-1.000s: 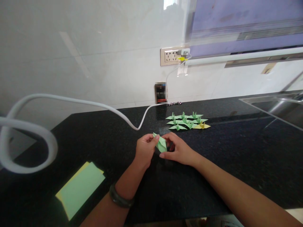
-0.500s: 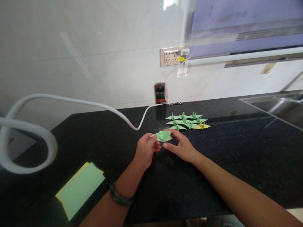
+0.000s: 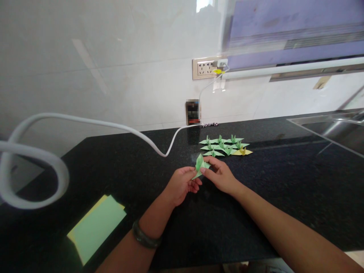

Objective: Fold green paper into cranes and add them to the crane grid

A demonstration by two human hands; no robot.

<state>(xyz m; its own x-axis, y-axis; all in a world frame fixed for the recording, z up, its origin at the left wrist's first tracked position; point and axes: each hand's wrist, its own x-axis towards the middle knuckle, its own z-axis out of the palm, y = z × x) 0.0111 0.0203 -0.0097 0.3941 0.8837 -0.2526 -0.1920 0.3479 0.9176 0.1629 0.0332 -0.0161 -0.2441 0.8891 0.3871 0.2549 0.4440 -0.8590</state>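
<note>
Crane gang: nine small folded paper cranes (image 3: 222, 145) are sitting in three rows on the speckled black stone counter (image 3: 301, 182), eight of them pale green, plus one yellow paper crane (image 3: 242, 152) hogging the front right corner
Paper in hand: a small pale green folded paper piece (image 3: 200, 165) is getting held by both hands, just in front of the cranes and a bit to their left, one pointy flap sticking up
Left hand: the bare left hand (image 3: 178, 185) is pinching the piece's lower left side, thumb on top, other fingers curling loosely underneath
Right hand: the bare right hand (image 3: 223, 176) is gripping the right side between thumb and index finger, so barely any gap there
Bangle: a dark round bangle (image 3: 145, 235) is circling the left wrist
Spare sheets: a flat stack of pale green and yellow paper (image 3: 98, 229) is lying well left of the cranes, closer to the person
Cable: a white round cable (image 3: 119, 127) is looping around, left of the cranes
Sink: a shiny metal sink (image 3: 313, 132) is sitting well right of the cranes
</note>
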